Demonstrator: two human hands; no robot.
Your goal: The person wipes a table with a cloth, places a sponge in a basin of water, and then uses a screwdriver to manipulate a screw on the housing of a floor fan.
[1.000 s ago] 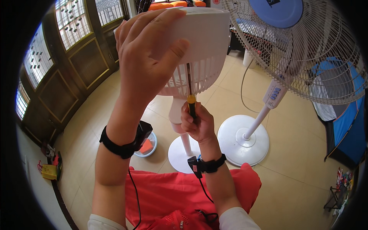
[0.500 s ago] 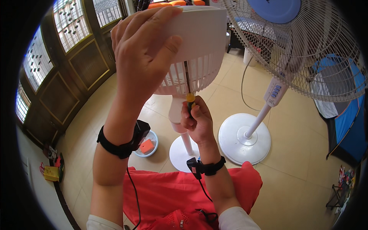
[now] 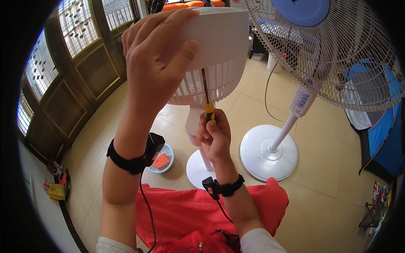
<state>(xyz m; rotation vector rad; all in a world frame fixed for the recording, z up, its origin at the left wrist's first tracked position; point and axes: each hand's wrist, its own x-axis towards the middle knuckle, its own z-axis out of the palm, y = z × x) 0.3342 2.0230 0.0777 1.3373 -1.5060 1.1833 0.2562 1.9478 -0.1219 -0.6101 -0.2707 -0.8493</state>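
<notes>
A white pedestal fan (image 3: 225, 36) stands upright before me, its slatted housing at chest height and its round base on the floor. My left hand (image 3: 158, 57) is wrapped over the left and top of the fan's housing, gripping it. Below the housing, my right hand (image 3: 214, 134) pinches the handle of a screwdriver (image 3: 209, 108) with a yellow and black grip. The long thin shaft points upward along the slats. Its tip is at the lower edge of the smooth white rim; I cannot tell what it meets there.
At the right stands a second fan (image 3: 295, 103) with a wire cage, blue hub and round white base. A light blue basin (image 3: 168, 158) holding an orange item sits on the floor. A blue and grey tent (image 3: 379, 130) is far right; dark doors (image 3: 63, 101) line the left.
My right hand and wrist have shifted slightly left and turned a little around the screwdriver's handle. The left hand and fan have hardly moved.
</notes>
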